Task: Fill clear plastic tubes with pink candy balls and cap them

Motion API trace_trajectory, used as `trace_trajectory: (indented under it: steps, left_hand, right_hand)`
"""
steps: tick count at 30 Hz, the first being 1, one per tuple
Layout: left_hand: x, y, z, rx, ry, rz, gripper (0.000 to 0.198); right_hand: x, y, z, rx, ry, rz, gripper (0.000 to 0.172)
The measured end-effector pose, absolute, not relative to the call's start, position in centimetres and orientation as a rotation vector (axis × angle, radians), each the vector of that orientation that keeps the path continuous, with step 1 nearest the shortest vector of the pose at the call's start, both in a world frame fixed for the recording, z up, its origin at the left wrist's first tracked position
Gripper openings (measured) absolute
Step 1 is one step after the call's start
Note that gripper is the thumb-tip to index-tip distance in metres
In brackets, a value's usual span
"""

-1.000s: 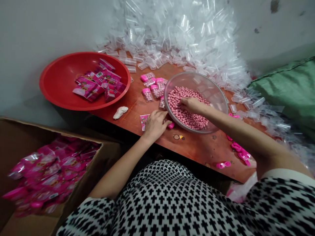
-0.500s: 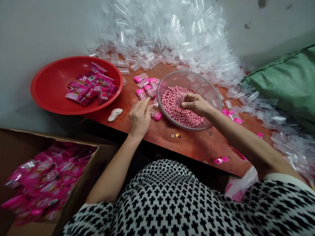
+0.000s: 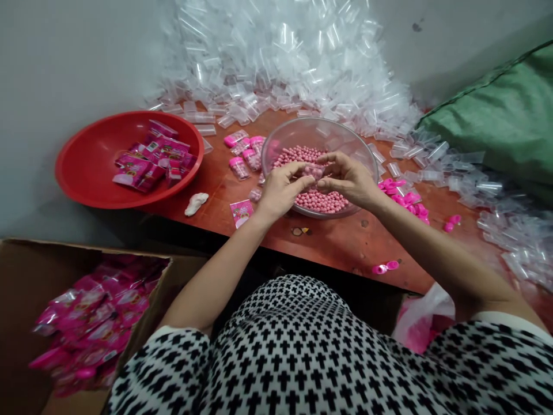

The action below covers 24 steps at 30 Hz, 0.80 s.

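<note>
Over round translucent plastic bowl (image 3: 362,151): left hand (image 3: 280,189), right hand (image 3: 352,180) pinching clear plastic tube (image 3: 311,170) of pink beads (image 3: 317,173); best kept low.

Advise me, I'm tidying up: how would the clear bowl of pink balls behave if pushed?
The clear bowl looks like thin plastic, so it may flex slightly. Its pink balls are round and loose, so they would probably roll and shift inside.
</note>
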<state>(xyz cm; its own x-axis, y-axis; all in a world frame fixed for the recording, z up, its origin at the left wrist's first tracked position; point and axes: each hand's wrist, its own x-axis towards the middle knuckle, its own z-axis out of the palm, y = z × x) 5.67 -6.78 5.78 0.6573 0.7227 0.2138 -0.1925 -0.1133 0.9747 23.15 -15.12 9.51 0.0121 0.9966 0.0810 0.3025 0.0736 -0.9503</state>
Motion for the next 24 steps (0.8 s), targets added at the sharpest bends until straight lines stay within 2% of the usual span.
trace_trajectory:
  steps: [4, 7, 12, 15, 19, 20, 24]
  left_hand:
    - [5.6, -7.0, 6.2, 1.557, 0.43, 0.791, 0.019]
    - [5.5, -7.1, 6.4, 1.588, 0.409, 0.766, 0.021]
    - [5.6, -7.3, 5.8, 1.779, 0.479, 0.814, 0.02]
    - [6.2, -6.9, 4.9, 1.844, 0.521, 0.865, 0.023]
    - [6.7, -6.7, 4.3, 1.658, 0.462, 0.989, 0.03]
    - [6.5, -7.0, 4.5, 1.61, 0.436, 1.004, 0.029]
    - [4.9, -10.6, 5.9, 1.593, 0.386, 0.962, 0.019]
  right_hand:
    - [23.9, -15.9, 10.7, -1.437, -1.9, 0.455, 0.034]
    - [24.3, -16.1, 11.3, -1.49, -2.126, 0.253, 0.024]
    - [24.4, -15.9, 11.1, -1.622, -2.218, 0.246, 0.019]
    - [24.9, -15.8, 10.5, -1.801, -2.09, 0.238, 0.022]
    - [27.3, -18.7, 9.8, -1.91, -1.905, 0.187, 0.047]
    - [28.0, -20.3, 9.8, -1.911, -1.903, 0.184, 0.049]
    - [30.0, -29.7, 9.1, -1.87, -2.08, 0.329, 0.026]
